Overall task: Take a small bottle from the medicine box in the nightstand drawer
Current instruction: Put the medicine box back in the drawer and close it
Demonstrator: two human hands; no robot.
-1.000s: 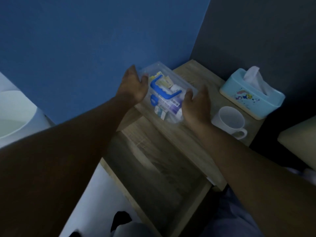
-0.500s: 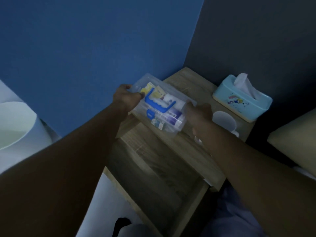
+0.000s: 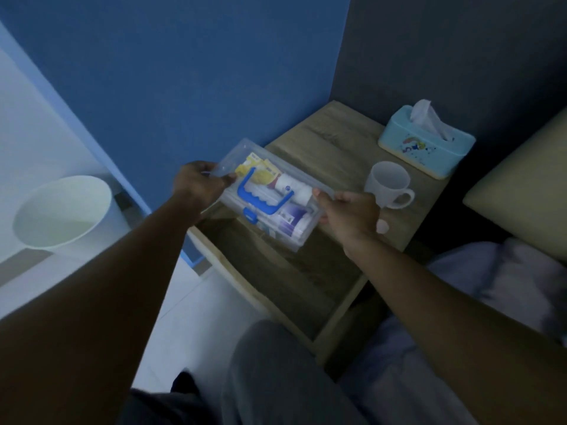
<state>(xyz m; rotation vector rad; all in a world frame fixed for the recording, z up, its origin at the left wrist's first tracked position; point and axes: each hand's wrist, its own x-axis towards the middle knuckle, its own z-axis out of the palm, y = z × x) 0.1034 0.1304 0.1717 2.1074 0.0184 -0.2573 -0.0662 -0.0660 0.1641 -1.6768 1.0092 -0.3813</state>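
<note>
A clear plastic medicine box with a blue handle is held above the front edge of the wooden nightstand, over the open drawer. My left hand grips its far left end and my right hand grips its right end. The lid is on. Through the plastic I see yellow packets, a white bottle and a purple-labelled item.
A white mug and a light blue tissue box stand on the nightstand to the right. A white bin sits on the floor at left. A bed and pillow lie at right. My knee is below the drawer.
Both hands closed on the box ends and lifted it off the nightstand top, bringing it toward me over the open drawer. The camera view shifted back.
</note>
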